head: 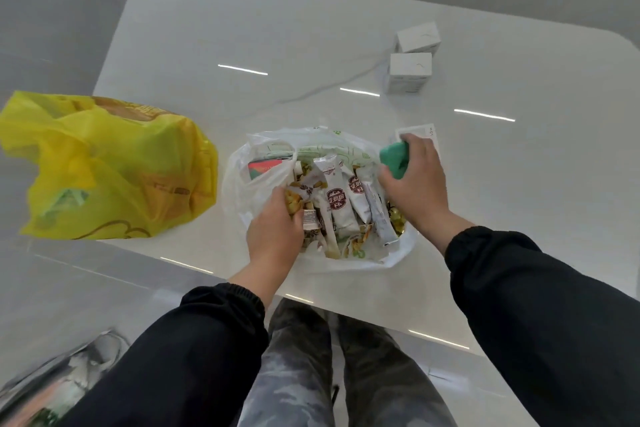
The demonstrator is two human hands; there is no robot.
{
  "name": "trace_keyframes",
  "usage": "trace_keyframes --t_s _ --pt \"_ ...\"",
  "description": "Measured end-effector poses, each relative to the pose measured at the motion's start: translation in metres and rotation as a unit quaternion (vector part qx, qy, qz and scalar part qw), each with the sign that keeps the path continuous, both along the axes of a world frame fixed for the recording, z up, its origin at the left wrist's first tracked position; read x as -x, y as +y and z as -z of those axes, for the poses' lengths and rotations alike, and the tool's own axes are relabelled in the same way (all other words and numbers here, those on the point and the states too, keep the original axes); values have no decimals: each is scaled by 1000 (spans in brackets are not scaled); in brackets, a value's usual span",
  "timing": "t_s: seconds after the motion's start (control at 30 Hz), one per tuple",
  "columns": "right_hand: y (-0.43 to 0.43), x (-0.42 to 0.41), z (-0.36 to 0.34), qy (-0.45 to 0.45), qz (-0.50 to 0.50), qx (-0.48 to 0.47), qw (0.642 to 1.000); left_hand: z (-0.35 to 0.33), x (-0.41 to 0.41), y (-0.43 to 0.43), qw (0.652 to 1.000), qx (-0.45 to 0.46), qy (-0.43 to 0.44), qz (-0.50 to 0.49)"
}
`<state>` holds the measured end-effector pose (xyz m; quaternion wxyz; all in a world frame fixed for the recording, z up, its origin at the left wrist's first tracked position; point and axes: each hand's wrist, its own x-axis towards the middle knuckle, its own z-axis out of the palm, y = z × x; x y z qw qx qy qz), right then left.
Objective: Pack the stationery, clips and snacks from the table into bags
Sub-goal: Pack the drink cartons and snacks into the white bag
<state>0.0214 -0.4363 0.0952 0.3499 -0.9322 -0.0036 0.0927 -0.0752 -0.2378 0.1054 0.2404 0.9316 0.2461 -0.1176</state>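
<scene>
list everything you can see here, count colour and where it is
table: 1, glossy white, fills the middle
yellow bag: 1, yellow plastic, left edge of table, filled
white bag: 1, translucent white, table centre, open
snack packets: several, mostly white, inside white bag
white boxes: 2, white, far right, side by side
card: 1, white, behind right hand
green item: 1, green, in right hand
left hand: in white bag, on snacks
right hand: holding green item at bag's rim
</scene>
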Motion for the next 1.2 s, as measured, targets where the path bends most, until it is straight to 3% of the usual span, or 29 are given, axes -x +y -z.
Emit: trace_keyframes --t_s 0.13,0.23,0.4,0.5,0.6,0.67,0.73,0.8,0.87,0.93,1.03,1.1,1.2 --pt "32 17 1 40 -216 72 973 -2 1 3 999 -33 -4 21" --pt "39 27 8 75 -250 114 959 1 1 4 999 -47 9 16" --pt "36 34 9 104 -244 88 960 4 5 11 985 -138 21 104" --pt "27 29 4 75 -224 65 970 8 7 18 967 -165 -51 188" --pt "11 17 5 23 -127 85 988 9 0 23 943 -173 -139 246" --pt "2 11 8 78 -7 95 992 6 -9 22 942 -166 -139 257" --pt "-2 5 14 232 134 38 963 0 -20 18 966 -130 -81 208" --pt "-3 1 19 371 235 -61 896 0 -32 14 991 -83 5 100" --pt "-5 0 25 425 256 -115 861 4 -43 11 996 -3 89 -30" --pt "-6 -1 24 412 235 -113 873 8 -48 12 989 33 130 -69" --pt "0 -3 14 383 163 -91 905 3 -48 13 996 25 86 -27" --pt "6 -5 7 349 139 -101 921 -11 -47 15 993 90 17 -70" --pt "14 -5 2 304 141 -41 941 -34 -44 20 953 237 -70 -174"
